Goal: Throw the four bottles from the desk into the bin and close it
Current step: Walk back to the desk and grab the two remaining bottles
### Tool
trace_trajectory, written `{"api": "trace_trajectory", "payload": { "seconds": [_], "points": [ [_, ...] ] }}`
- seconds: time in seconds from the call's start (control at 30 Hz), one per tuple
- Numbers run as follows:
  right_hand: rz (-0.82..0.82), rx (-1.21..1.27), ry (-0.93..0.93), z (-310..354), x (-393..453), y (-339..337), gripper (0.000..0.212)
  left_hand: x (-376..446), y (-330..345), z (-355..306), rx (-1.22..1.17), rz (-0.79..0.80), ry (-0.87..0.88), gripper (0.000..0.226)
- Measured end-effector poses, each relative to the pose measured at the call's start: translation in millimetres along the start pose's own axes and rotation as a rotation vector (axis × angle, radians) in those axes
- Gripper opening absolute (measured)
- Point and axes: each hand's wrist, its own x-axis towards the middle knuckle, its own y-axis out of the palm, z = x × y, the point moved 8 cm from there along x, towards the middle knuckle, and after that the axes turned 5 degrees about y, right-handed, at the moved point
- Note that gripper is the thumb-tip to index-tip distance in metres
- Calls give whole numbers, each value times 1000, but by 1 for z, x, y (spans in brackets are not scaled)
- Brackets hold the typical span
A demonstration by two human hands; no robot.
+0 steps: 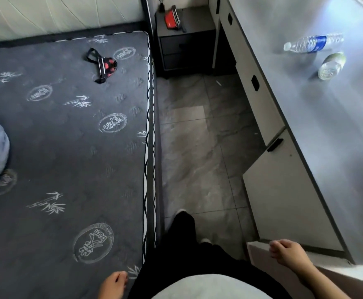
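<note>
Two clear plastic bottles lie on their sides on the grey desk at the upper right. One bottle has a blue label; the other bottle has a greenish label and points its base toward me. My left hand hangs low at the bottom edge beside the mattress, fingers curled, holding nothing. My right hand is at the lower right near the desk's cabinet corner, fingers loosely curled and empty. Both hands are far from the bottles. No bin is in view.
A dark patterned mattress fills the left, with a small black and red pouch on it. A dark nightstand with a red item stands at the far end. A narrow tiled floor aisle runs between bed and desk drawers.
</note>
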Motion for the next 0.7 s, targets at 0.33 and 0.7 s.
{"api": "trace_trajectory", "payload": {
  "seconds": [0.33,0.7],
  "points": [
    [-86,23,125,56,23,7,17,102,-22,-153,-43,38,95,21],
    [-217,100,230,131,77,-24,11,169,13,-350,86,127,272,29]
  ]
}}
